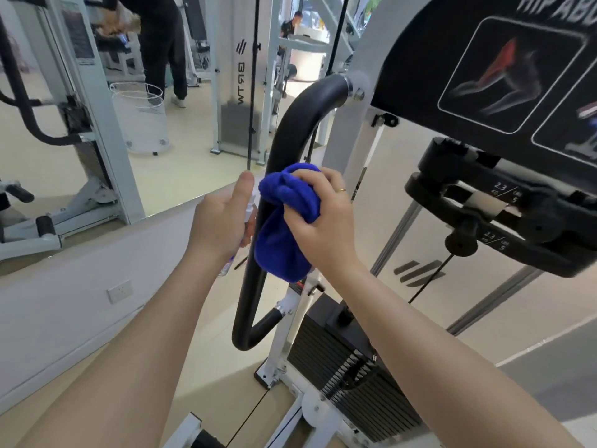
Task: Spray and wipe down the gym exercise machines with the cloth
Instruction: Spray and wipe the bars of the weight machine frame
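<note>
A curved black padded handle bar [290,124] of a white-framed exercise machine runs down the middle of the view. My right hand [323,218] grips a bunched blue cloth [284,227] wrapped against the bar at mid-height. Just left of the bar, my left hand [219,221] holds a small clear spray bottle [248,211], thumb raised by its white nozzle. Most of the bottle is hidden behind that hand.
The machine's black weight stack [339,360] sits below, its placard [484,66] and black weight selector [504,202] to the right. A wall mirror [97,124] on the left reflects a wire basket, other machines and a person. A wall socket [120,291] sits low on the left.
</note>
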Tool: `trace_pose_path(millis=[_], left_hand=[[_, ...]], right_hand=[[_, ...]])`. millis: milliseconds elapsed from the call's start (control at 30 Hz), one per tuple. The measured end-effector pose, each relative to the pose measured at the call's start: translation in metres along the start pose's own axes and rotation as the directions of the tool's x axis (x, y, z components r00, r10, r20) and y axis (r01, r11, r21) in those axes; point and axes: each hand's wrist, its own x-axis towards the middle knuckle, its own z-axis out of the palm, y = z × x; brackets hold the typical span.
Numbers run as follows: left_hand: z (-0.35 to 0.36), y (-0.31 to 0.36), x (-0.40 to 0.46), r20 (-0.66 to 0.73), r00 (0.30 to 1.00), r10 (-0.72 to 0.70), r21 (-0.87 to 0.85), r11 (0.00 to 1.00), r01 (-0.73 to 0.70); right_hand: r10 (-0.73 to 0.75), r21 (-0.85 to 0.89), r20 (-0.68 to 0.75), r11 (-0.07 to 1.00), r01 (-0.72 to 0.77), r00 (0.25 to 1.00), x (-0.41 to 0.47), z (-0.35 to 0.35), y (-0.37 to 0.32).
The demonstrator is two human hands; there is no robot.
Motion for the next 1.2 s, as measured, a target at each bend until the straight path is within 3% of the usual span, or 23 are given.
trace_pose_path(millis=[100,333,500,767,867,1000,1100,1200], left_hand=[[0.003,0.041,0.019,0.015,0.997,0.069,0.094,0.993,-0.070],[0.010,0.089,0.035,0.101,0.992,0.077,-0.003,0.997,-0.077],[0.024,0.097,0.029,0.087,0.995,0.051,0.014,0.999,-0.053],[0.028,0.096,0.024,0.112,0.994,0.013,-0.010,1.000,-0.012],[0.024,0.091,0.023,0.072,0.997,-0.017,-0.106,0.994,0.025],[0.014,0.082,0.022,-0.075,0.997,-0.021,-0.022,1.000,0.020],[0.010,0.073,0.020,0.011,0.999,-0.039,-0.151,0.988,0.040],[0.009,0.058,0.018,0.109,0.992,0.056,-0.145,0.989,-0.040]], right_hand=[[0.184,0.224,-0.055,0.960,-0.168,0.981,0.017,-0.015,-0.017],[0.230,0.185,-0.081,0.960,-0.213,0.970,0.028,-0.045,-0.021],[0.302,0.233,-0.098,0.933,-0.273,0.948,0.024,-0.057,-0.021],[0.275,0.225,-0.092,0.942,-0.249,0.957,0.022,-0.061,-0.023],[0.156,0.143,-0.112,0.980,-0.140,0.981,0.034,-0.059,-0.023],[-0.052,-0.005,-0.096,0.999,0.052,0.994,0.065,-0.045,-0.036],[-0.157,-0.257,0.037,0.953,0.161,0.987,0.068,-0.027,-0.044],[-0.130,-0.316,0.068,0.938,0.145,0.989,0.073,-0.035,-0.040]])
